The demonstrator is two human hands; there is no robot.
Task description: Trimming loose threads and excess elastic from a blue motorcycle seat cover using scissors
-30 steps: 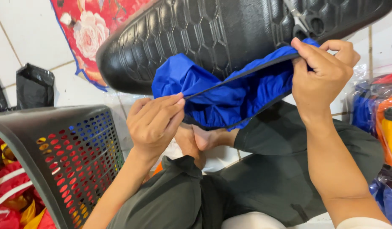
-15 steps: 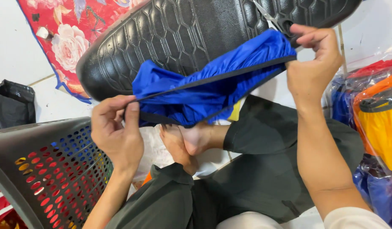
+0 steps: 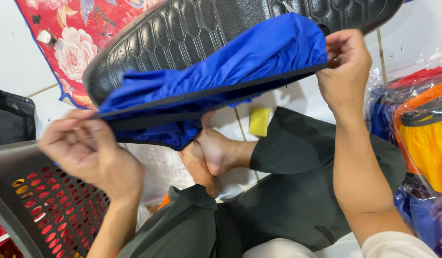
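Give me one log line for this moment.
left hand: grips blue cover edge | right hand: grips other end | cover: stretched under black sole

Clear plastic-wrapped colourful packages (image 3: 421, 129) at right

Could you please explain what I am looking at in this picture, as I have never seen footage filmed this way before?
There is no machine here. The camera sits on a person's head and looks down at their own two bare hands and crossed legs, as they sit on a pale tiled floor.

The left hand and the right hand stretch a dark elastic edge of a blue fabric cover joined to a black rubber sole with a hexagon tread; the fingers pinch it at each end.

Around them lie a dark plastic basket on the left, packets of orange, yellow and blue goods on the right, a red flowered cloth and a small yellow block.
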